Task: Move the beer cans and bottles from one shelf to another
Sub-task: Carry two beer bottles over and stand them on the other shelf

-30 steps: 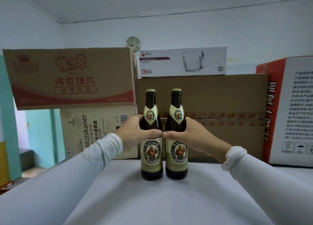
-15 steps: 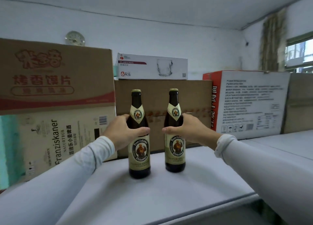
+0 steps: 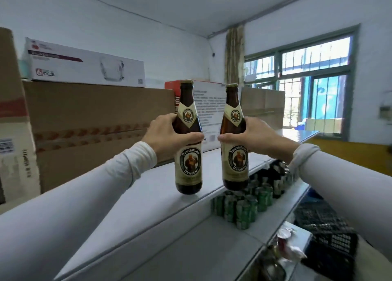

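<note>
Both hands, left hand [image 3: 167, 135] and right hand [image 3: 253, 134], each grip an upright beer bottle mid-frame, left bottle [image 3: 188, 153] and right bottle [image 3: 234, 151], near the top shelf's front edge [image 3: 212, 198], green cans [image 3: 244, 204] stacked below.

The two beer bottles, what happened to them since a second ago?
Both bottles have been lifted off the top shelf and carried toward its front edge, drifting a little apart. The left bottle hangs over the edge; the right bottle is already past it, above the green cans on the lower shelf. The same: the left hand and right hand keep gripping one bottle each, both upright.
</note>
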Available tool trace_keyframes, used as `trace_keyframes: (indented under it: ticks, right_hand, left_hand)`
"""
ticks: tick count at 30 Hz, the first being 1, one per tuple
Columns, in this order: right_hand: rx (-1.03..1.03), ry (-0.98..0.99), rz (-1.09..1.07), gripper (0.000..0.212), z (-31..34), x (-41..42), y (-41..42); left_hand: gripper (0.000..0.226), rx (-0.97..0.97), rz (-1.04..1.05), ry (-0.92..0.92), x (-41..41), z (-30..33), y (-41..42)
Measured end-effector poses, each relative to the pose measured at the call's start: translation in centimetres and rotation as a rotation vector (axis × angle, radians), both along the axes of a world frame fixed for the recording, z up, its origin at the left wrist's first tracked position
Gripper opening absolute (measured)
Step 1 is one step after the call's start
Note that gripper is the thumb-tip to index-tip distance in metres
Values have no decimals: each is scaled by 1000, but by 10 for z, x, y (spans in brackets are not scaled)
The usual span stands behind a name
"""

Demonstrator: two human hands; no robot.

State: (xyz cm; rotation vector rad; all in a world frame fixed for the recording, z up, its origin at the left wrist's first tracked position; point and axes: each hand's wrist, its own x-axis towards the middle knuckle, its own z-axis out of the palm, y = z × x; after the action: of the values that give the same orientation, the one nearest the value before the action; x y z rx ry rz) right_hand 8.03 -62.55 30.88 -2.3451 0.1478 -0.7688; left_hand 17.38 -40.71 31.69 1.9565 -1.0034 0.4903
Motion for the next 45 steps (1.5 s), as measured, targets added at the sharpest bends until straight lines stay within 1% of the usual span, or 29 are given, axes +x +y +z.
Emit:
trace_keyframes:
  ticks: [1,4,7,9,11,15,20,24,27,28,31,32,35,40,42,45]
  right_hand:
    - [-15,-2,-56,52,-2,-15,-18]
    - [-23,3,-171,42,-12,-64,-72]
    - [-13,20,-278,53,-25,-113,-127]
    - [13,37,-321,49,-34,-144,-165]
    - [18,52,-367,45,-44,-174,-201]
    - [4,103,-477,52,-75,-222,-275]
    - [30,171,-583,59,-126,-255,-354]
    - [56,220,-632,61,-166,-250,-411]
    - [106,229,-599,51,-191,-236,-450]
    - [115,234,-592,53,-199,-229,-464]
    - [117,257,-583,74,-218,-202,-506]
    - [113,262,-577,77,-222,-192,-522]
    - [131,271,-554,74,-224,-160,-563]
    - [125,254,-506,70,-228,-110,-628]
    - [130,251,-481,67,-233,-90,-652]
    - [153,257,-423,68,-248,-56,-688]
  left_hand:
    - [41,-4,-50,-6,-8,-1,-21]
    - [41,-16,-194,1,-32,-9,-88]
    - [41,-10,-303,22,-58,-24,-163]
    - [44,14,-337,36,-77,-39,-215]
    - [40,31,-380,66,-97,-55,-265]
    - [37,64,-472,122,-134,-93,-355]
    - [46,111,-511,223,-160,-145,-446]
    - [47,147,-512,232,-162,-183,-505]
    - [51,178,-506,265,-148,-210,-544]
    - [54,187,-497,272,-141,-219,-556]
    - [57,176,-459,277,-116,-242,-598]
    - [56,173,-450,278,-107,-248,-612]
    - [53,191,-424,284,-80,-256,-653]
    - [63,185,-362,331,-32,-266,-712]
    - [59,161,-317,353,-18,-270,-729]
    - [54,146,-260,365,-1,-280,-750]
